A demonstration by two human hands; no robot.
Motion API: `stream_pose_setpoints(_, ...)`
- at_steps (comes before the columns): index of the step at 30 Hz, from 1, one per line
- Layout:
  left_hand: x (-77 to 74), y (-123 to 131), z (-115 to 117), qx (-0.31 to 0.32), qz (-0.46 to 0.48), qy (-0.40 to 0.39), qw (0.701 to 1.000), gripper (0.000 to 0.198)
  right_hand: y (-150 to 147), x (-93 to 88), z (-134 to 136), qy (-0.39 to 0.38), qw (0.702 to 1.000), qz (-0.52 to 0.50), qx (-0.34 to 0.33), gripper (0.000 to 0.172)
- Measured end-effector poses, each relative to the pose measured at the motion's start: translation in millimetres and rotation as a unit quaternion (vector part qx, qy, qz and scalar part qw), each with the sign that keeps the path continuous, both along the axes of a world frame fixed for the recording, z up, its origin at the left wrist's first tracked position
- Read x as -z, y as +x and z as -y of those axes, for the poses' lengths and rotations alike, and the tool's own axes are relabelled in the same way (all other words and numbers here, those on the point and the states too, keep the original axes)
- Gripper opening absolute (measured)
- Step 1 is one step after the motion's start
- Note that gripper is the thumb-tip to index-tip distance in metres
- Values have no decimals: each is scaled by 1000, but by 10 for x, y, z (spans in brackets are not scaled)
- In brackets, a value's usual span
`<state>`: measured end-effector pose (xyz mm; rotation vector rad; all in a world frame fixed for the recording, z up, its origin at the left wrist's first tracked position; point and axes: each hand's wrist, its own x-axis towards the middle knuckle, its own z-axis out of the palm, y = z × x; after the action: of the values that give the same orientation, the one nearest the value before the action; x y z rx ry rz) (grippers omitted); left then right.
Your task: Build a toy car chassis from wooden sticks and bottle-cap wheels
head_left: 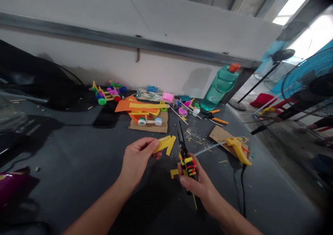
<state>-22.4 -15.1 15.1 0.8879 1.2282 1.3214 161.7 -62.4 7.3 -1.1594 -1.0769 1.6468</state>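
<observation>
My left hand [139, 157] pinches a folded piece of yellow paper [163, 144] between thumb and fingers, with a cut strip angling off its right end. In my right hand [196, 181] are black scissors [182, 141] with yellow and red wrapped about the handles. Their blades point away from me and look closed, just right of the paper and apart from it. Beneath them, a small yellow paper offcut [174, 173] lies on the dark table [85, 186]. Farther back, a little wheeled frame with bottle-cap wheels [142, 121] stands on cardboard [161, 127].
A yellow glue gun [238, 148] rests on cardboard at right, its cord running forward. Orange-handled pliers [218, 120] lie near a teal bottle [217, 89]. Orange paper [123, 105], a phone [104, 119] and colourful models [101, 98] sit toward the back. A fan [309, 86] stands beyond.
</observation>
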Motion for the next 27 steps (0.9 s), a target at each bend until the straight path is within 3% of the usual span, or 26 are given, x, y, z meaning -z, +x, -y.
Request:
stream_pose_setpoints(5, -47, -95, -30, -59, -62, 27, 996, 18, -37, -150, 20, 14, 996, 1, -86, 49)
stream_pose_setpoints(9, -76, -117, -33, -72, -122, 32, 989, 19, -54, -175, 7, 29, 990, -10, -135, 53)
stream_pose_setpoints(20, -77, -137, -27, -85, -208, 54, 973, 19, -22, -160, 32, -23, 991, 5, -134, 59)
stream_pose_setpoints(27, -82, -122, -9, -73, -223, 70, 969, 19, -57, -171, 21, -5, 990, 28, -135, 56)
